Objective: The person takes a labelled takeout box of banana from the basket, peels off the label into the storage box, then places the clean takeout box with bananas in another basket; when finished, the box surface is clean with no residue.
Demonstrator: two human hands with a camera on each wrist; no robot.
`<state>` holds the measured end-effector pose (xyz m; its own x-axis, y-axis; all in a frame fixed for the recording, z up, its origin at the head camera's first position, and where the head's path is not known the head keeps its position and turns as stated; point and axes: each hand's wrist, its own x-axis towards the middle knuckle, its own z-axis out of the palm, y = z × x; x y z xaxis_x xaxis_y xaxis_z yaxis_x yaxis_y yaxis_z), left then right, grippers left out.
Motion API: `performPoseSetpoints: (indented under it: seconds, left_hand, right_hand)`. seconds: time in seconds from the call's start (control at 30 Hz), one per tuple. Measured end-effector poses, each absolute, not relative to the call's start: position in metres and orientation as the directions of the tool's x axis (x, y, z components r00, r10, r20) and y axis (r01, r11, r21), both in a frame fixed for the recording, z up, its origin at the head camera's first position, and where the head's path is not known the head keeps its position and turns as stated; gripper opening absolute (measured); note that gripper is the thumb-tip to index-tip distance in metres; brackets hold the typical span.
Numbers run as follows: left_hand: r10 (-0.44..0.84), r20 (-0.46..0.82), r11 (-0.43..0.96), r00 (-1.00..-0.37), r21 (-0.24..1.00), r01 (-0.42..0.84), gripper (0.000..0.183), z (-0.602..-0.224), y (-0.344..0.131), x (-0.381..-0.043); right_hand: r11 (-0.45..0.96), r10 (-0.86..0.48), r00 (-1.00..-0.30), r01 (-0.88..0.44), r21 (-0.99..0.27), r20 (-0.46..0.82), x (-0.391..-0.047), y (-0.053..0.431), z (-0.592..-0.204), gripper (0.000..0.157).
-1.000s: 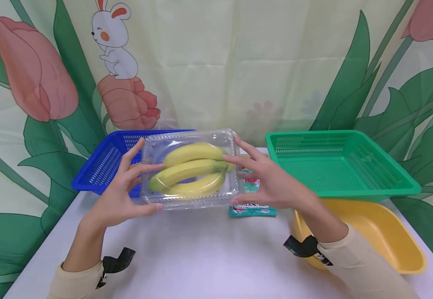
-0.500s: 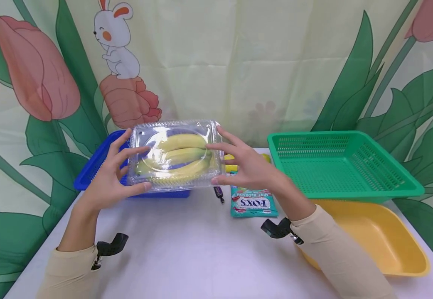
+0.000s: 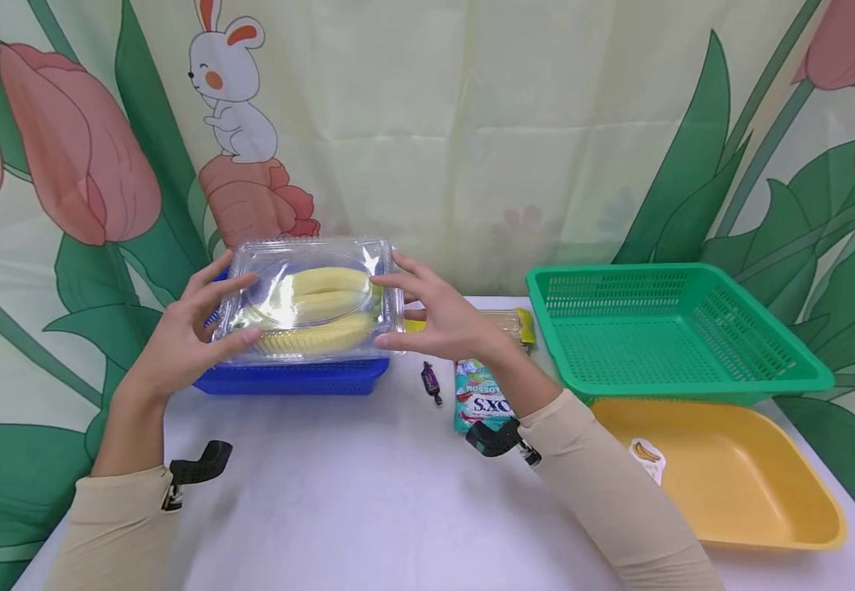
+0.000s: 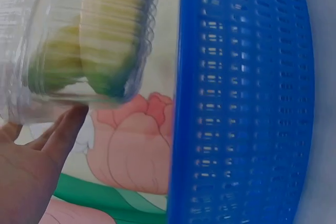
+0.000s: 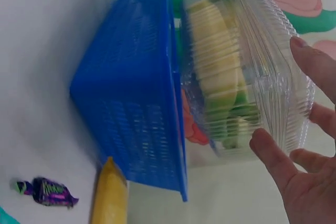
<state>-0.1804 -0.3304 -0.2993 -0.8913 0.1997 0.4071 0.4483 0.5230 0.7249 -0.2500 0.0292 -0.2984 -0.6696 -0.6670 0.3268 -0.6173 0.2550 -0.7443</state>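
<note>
A clear plastic clamshell box [image 3: 309,332] with several bananas [image 3: 327,305] inside is held up over the blue basket [image 3: 302,379]. My left hand [image 3: 180,328] grips its left end, thumb at the near edge and fingers over the lid and far corner. At the other end my right hand [image 3: 442,316] holds it the same way. In the right wrist view the box [image 5: 226,72] hangs just above the basket's rim [image 5: 176,103], tilted a little. The left wrist view shows the left fingers [image 4: 65,129] against the end of the box.
A green basket [image 3: 671,345] stands at the back right, with a yellow tub [image 3: 738,476] in front holding a banana sticker [image 3: 647,458]. Between the baskets lie a purple wrapped candy [image 3: 431,382], a teal Fox's bag [image 3: 481,398] and a yellow-ended clear packet [image 3: 509,322].
Both hands have carried the box of bananas leftward and slightly up, from beside the blue basket to over it. The candy, the teal bag and the sticker have come into view.
</note>
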Motion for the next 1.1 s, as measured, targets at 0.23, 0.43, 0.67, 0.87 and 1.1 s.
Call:
performPoseSetpoints:
  seconds: [0.23,0.43,0.67,0.87,1.1]
  left_hand:
    - [0.146,0.41,0.561,-0.9,0.716,0.417,0.046,-0.301,-0.332,-0.194]
    - [0.149,0.378,0.597,-0.914,0.702,0.388,0.053,-0.309,-0.335,-0.207]
    - [0.187,0.297,0.645,-0.936,0.682,0.345,0.087,-0.319,-0.345,-0.211]
    - [0.202,0.198,0.714,-0.959,0.64,0.282,0.096,-0.326,-0.349,-0.219]
    - [0.156,0.179,0.741,-0.971,0.629,0.235,0.094,-0.332,-0.353,-0.223]
  right_hand:
    - [0.239,-0.658,-0.68,-0.596,-0.767,0.323,-0.259,0.018,-0.308,0.076]
    - [0.328,-0.662,-0.704,-0.583,-0.744,0.259,-0.262,0.013,-0.311,0.076]
    - [0.394,-0.699,-0.695,-0.57,-0.721,0.167,-0.268,0.003,-0.315,0.076]
    - [0.44,-0.724,-0.683,-0.567,-0.696,0.099,-0.275,-0.003,-0.321,0.077]
    - [0.462,-0.718,-0.687,-0.591,-0.661,0.112,-0.281,-0.008,-0.331,0.077]
